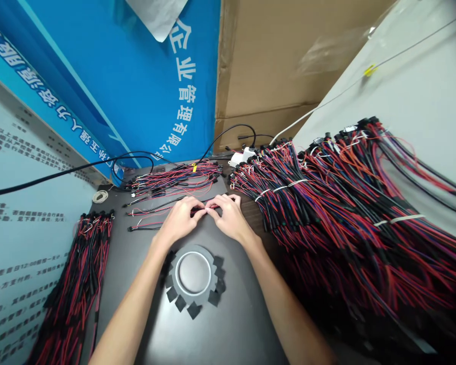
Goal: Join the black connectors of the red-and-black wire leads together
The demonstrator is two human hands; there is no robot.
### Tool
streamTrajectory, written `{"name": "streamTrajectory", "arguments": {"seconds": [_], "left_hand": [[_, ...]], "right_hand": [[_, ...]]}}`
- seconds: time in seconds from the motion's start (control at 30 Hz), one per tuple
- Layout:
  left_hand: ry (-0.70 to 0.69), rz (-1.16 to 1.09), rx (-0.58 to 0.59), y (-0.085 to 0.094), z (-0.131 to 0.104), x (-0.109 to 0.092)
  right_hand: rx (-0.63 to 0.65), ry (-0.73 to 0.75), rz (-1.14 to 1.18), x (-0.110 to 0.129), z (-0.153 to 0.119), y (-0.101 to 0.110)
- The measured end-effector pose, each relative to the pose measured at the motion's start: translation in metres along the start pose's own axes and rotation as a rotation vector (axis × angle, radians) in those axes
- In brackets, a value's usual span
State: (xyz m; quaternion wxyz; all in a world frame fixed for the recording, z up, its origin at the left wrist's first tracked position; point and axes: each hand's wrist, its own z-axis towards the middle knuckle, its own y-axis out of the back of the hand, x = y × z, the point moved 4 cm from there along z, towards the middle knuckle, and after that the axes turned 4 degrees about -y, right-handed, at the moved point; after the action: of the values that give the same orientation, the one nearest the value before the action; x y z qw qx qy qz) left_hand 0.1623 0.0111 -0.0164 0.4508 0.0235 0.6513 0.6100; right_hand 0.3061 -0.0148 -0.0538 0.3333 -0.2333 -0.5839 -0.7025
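left hand point(180, 219) and right hand point(230, 218) bare, fingers point(193, 201) slim. left forearm point(137, 296) and right forearm point(279, 294) bare along visible length, smooth, slender, narrowing toward wrists point(164, 242).

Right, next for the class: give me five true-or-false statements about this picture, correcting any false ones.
1. The left hand and right hand are close together at the fingertips. True.
2. The grey ring lies beyond the hands. False: it lies nearer the camera than they do.
3. A large heap of wires lies on the right. True.
4. The coiled white cord sits on that heap. False: it lies on the left.
5. The blue panel bears white characters. True.
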Motion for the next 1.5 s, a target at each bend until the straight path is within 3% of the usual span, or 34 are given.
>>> {"name": "streamTrajectory", "arguments": {"seconds": [0.2,0.53,1.0,1.5], "left_hand": [[0.072,-0.085,-0.076,-0.007,-0.003,0.011],[0.081,0.026,0.107,-0.005,0.001,0.011],[0.131,-0.036,0.118,0.005,-0.003,0.013],[0.213,-0.154,0.087,0.005,-0.015,0.022]], "right_hand": [[-0.026,0.037,-0.013,0.001,0.001,0.001],[-0.05,0.044,-0.022,0.003,0.0,0.001],[-0.003,-0.074,0.078,-0.005,0.004,0.002],[0.054,-0.025,0.035,0.006,0.001,-0.006]]}}
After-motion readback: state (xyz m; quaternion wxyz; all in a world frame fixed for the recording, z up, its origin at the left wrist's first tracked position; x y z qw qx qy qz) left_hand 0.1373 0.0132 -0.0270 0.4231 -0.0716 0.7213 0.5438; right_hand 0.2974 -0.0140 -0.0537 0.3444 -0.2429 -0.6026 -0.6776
